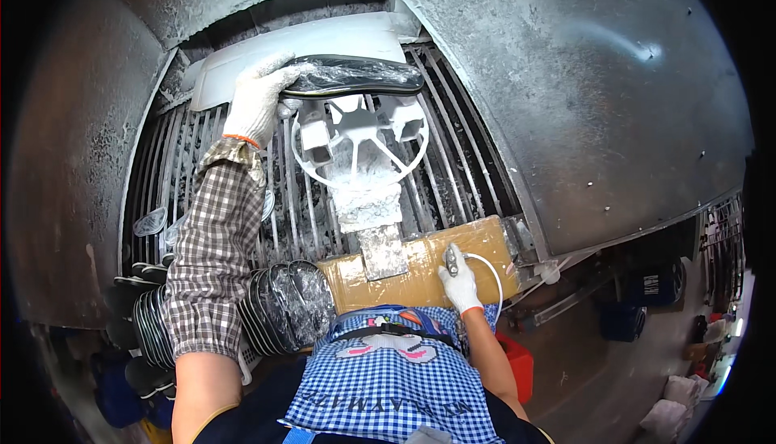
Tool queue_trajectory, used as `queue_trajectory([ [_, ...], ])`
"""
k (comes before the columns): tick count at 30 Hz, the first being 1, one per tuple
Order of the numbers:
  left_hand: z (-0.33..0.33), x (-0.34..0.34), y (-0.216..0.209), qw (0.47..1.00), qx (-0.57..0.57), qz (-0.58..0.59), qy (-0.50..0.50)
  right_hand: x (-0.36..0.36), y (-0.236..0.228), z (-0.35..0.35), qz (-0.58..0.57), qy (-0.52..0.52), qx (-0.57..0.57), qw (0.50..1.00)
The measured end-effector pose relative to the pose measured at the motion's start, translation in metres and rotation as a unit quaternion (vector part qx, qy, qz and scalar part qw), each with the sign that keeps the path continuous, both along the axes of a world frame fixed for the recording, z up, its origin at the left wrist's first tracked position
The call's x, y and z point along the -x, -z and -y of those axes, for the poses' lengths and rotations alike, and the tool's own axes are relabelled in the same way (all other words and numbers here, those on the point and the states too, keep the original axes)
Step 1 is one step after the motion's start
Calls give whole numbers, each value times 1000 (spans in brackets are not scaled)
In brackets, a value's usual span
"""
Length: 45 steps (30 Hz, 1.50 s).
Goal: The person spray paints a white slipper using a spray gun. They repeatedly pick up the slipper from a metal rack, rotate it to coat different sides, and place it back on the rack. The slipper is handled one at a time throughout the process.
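My left hand (257, 101), in a white knitted glove, grips the heel or toe end of a black shoe sole (356, 75) with clear shiny film over it. The sole lies lengthwise from left to right above the far part of a white-crusted spoked wheel (360, 133); whether it touches the wheel I cannot tell. Closer to my body, my gloved right hand (461, 282) is closed around a small grey tool (453, 260) joined to a white hose (491, 270). That hand is over the right part of a tan, tape-covered board or box (420, 262).
Metal bars (453, 161) under the wheel carry white residue. Metal walls (590, 105) enclose both sides. Several black soles (275, 307), some film-covered, stand in a row at lower left. A red container (516, 367) is by my right arm, and a blue bin (622, 323) stands farther right.
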<state>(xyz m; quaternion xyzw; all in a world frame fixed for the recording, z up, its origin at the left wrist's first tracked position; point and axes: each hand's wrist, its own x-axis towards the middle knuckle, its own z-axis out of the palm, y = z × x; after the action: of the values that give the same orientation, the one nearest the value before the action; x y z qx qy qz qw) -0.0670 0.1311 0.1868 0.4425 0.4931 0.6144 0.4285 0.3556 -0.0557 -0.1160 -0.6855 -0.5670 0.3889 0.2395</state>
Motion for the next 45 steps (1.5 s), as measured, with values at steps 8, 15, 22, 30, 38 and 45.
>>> queue_trajectory([
  [8,-3,-1,5,999,32,-40,-4,1,2,-2,1,5,0,1000],
  [15,-8,11,22,977,19,-183,-105,6,-6,-1,3,11,10,1000],
  [22,-9,16,28,970,39,-217,-107,4,8,0,-15,18,-18,1000],
  [30,-5,15,37,970,60,-205,-118,4,6,0,3,9,-37,999],
  [38,16,19,49,981,41,-124,-146,5,-10,-3,7,21,-16,1000],
  [45,65,-10,133,940,64,150,-300,7,-49,-24,-71,36,-115,990],
])
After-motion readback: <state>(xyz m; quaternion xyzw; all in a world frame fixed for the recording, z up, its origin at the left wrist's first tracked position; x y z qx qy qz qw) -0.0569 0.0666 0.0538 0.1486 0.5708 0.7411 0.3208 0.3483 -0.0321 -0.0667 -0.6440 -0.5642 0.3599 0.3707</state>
